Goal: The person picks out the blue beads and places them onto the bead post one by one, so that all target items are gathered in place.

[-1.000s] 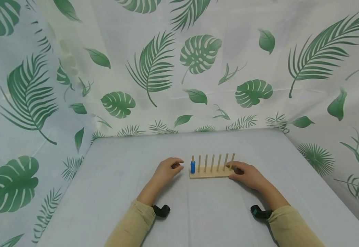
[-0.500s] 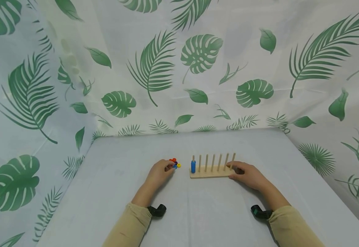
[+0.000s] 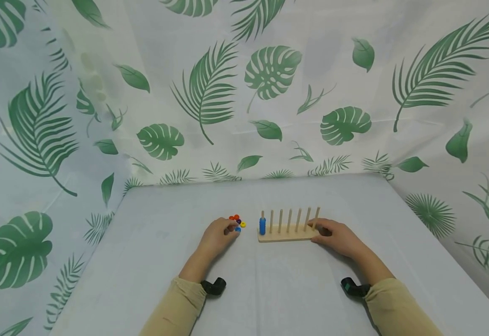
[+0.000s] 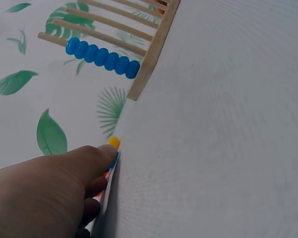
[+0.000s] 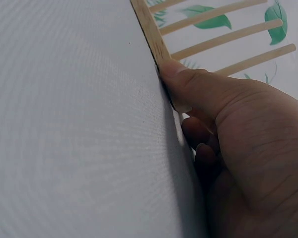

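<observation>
A wooden peg rack (image 3: 288, 237) stands on the table, with a row of upright pegs. Blue beads (image 3: 262, 226) are stacked on its leftmost peg; the other pegs are bare. My right hand (image 3: 336, 239) grips the rack's right end, thumb on the front edge of the base (image 5: 161, 52). To the left of the rack, my left hand (image 3: 216, 237) pinches a loose blue bead (image 3: 237, 229) between thumb and index finger. Right beside those fingertips lie red-orange beads (image 3: 237, 217), a dark bead (image 3: 238, 221) and a yellow bead (image 3: 243, 224). The thumb partly covers the blue bead in the left wrist view.
A white cloth covers the table (image 3: 269, 289). Behind it and at both sides hang leaf-printed curtains (image 3: 223, 112). Black wrist cameras (image 3: 214, 286) are strapped at both sleeves.
My left hand has moved left from beside the rack to the loose beads, uncovering them. The blue bead has shifted slightly towards me, apart from the others. My right hand stays on the rack.
</observation>
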Action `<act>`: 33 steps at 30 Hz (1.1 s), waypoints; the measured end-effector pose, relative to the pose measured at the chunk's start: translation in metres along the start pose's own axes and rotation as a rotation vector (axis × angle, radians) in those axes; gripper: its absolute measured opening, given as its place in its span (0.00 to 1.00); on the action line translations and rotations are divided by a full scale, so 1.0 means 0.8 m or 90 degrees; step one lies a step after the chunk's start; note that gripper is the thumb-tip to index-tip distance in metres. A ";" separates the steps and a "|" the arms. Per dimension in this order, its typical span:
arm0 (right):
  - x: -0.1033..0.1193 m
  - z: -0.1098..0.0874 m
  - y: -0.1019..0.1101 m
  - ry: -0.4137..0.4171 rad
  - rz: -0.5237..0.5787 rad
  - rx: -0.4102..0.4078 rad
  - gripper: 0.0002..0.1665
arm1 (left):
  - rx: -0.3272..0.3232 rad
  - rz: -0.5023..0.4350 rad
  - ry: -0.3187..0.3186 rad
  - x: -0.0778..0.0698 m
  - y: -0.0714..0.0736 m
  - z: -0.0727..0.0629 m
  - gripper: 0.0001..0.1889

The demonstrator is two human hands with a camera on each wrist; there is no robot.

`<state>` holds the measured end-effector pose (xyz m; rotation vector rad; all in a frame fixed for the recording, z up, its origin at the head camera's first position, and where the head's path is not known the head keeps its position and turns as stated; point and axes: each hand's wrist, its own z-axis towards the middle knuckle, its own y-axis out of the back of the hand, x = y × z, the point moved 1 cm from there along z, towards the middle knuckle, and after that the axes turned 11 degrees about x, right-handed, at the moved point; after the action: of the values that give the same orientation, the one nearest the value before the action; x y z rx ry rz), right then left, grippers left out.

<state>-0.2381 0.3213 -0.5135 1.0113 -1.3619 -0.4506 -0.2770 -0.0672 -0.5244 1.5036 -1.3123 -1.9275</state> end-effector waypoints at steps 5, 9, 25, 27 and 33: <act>0.001 0.000 0.000 -0.005 0.005 0.003 0.30 | -0.001 0.031 -0.001 0.001 -0.003 0.000 0.14; 0.001 0.000 0.000 -0.008 0.003 0.003 0.30 | -0.003 0.025 0.003 -0.001 -0.003 -0.002 0.14; -0.003 -0.001 -0.001 -0.002 -0.007 0.000 0.30 | -0.023 -0.053 0.004 -0.010 0.004 -0.005 0.12; -0.004 0.000 -0.001 -0.004 -0.006 -0.001 0.30 | -0.037 -0.060 -0.006 -0.013 0.007 -0.003 0.12; -0.004 0.000 -0.001 -0.007 -0.012 -0.004 0.30 | -0.057 -0.058 -0.037 -0.027 0.015 0.002 0.11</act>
<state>-0.2385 0.3231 -0.5162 1.0192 -1.3613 -0.4750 -0.2738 -0.0565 -0.5021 1.4980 -1.1833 -2.0726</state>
